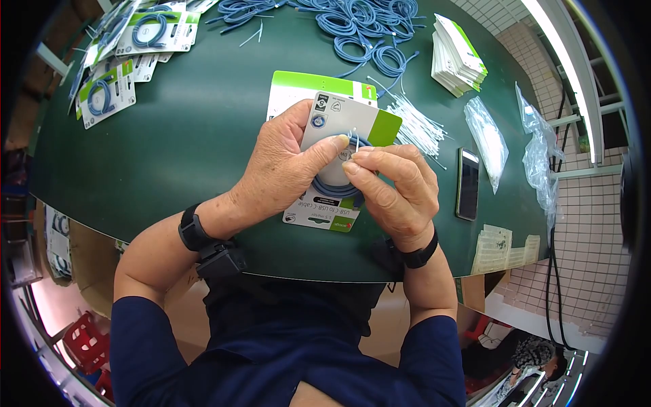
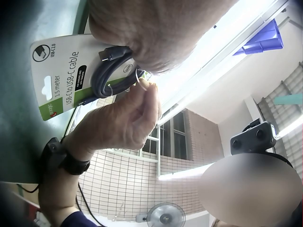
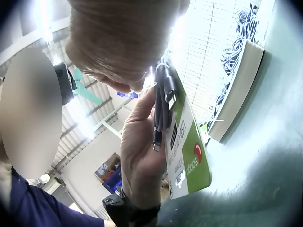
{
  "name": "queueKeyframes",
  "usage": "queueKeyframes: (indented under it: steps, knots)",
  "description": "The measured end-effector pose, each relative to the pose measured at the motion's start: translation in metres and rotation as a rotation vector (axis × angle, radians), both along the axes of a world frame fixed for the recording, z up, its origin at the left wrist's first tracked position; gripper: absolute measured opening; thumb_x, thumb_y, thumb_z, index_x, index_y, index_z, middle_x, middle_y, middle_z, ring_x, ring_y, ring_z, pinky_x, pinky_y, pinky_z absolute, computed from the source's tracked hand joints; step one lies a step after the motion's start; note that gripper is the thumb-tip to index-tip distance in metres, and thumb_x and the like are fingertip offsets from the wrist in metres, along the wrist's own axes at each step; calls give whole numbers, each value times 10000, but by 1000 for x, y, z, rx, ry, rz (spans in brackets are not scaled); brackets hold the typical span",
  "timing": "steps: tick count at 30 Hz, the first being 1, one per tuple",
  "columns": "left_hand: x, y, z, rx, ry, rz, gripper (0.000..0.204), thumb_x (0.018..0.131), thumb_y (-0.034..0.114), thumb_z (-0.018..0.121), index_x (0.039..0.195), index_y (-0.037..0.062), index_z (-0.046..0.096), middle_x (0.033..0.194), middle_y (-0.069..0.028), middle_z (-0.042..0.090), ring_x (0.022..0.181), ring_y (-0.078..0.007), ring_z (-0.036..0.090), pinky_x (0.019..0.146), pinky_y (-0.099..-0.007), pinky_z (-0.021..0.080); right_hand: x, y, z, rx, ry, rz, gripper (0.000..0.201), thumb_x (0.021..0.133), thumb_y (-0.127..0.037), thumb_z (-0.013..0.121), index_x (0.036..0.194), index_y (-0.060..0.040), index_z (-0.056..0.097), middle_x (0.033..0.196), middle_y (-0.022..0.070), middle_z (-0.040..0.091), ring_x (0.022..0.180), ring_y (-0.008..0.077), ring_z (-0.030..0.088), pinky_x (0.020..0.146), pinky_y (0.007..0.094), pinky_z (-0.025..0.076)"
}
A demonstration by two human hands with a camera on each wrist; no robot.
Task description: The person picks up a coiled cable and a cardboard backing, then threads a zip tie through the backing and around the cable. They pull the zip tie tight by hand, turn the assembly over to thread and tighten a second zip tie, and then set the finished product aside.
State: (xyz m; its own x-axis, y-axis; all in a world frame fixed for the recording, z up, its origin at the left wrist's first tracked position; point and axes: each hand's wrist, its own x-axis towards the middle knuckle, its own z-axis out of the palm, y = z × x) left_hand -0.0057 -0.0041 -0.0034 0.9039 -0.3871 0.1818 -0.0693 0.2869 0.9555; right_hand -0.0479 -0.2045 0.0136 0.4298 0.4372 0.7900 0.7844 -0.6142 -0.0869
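A white-and-green printed card [image 1: 363,121] for a USB-C cable is held by my left hand [image 1: 278,163], whose thumb presses on the cable at the card's middle. The coiled blue-grey cable [image 1: 332,191] lies against the card's face; its metal plugs show in the right wrist view. My right hand [image 1: 401,186] pinches a thin white tie [image 1: 357,141] between thumb and index finger. In the left wrist view that tie [image 2: 138,78] loops round the coil [image 2: 100,78]. Beneath the held card, another green-edged card [image 1: 298,80] lies on the table.
Loose white ties [image 1: 420,129] lie right of the cards, near a stack of cards [image 1: 456,57], a plastic bag [image 1: 487,142] and a phone [image 1: 467,183]. Several coiled cables [image 1: 366,24] are at the back. Carded cables [image 1: 112,88] pile up at the left of the green table [image 1: 169,136].
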Motion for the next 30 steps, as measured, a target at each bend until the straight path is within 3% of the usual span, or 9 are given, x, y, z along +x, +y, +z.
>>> queueKeyframes:
  steps: [8,11,15,24,27,30]
  knots:
    - [0,0,0,-1,11,-3,291,1002,84,686,1269,-24,650,1123,-101,765,991,-123,707,883,-303,596,3,-1,-2,-7,-8,1,358,718,51,851,1041,-98,803,1057,55,731,882,233,733,705,334,616]
    - [1,1,-1,8,11,-11,291,1001,85,688,1268,-25,649,1126,-104,765,992,-125,708,885,-303,596,7,-1,-7,-14,-56,33,407,693,-80,789,1099,-85,789,1068,44,737,909,225,725,742,333,591]
    - [1,0,-2,8,12,-7,292,1002,82,688,1271,-24,648,1133,-104,764,994,-126,708,889,-304,597,1,3,-1,-26,-25,-11,392,716,48,839,1075,-103,798,1070,51,730,908,233,737,715,338,615]
    - [-1,0,2,-5,45,-15,297,1005,61,679,1288,-23,644,1151,-102,763,1008,-127,707,905,-301,592,0,4,-2,-28,-40,-35,392,725,53,840,1083,-98,789,1076,53,726,911,235,740,716,337,615]
    - [-1,0,2,6,64,-26,299,1006,60,679,1291,-23,643,1158,-103,762,1015,-127,706,910,-300,591,4,1,-7,-20,-106,-16,401,703,-71,781,1103,-58,785,1088,64,733,940,234,737,757,336,598]
    - [0,0,0,-14,55,-25,300,1007,62,680,1292,-23,641,1164,-104,761,1023,-126,705,913,-301,592,2,3,-3,-11,-69,-28,342,741,7,834,1067,-77,779,1068,62,728,906,236,741,727,340,611]
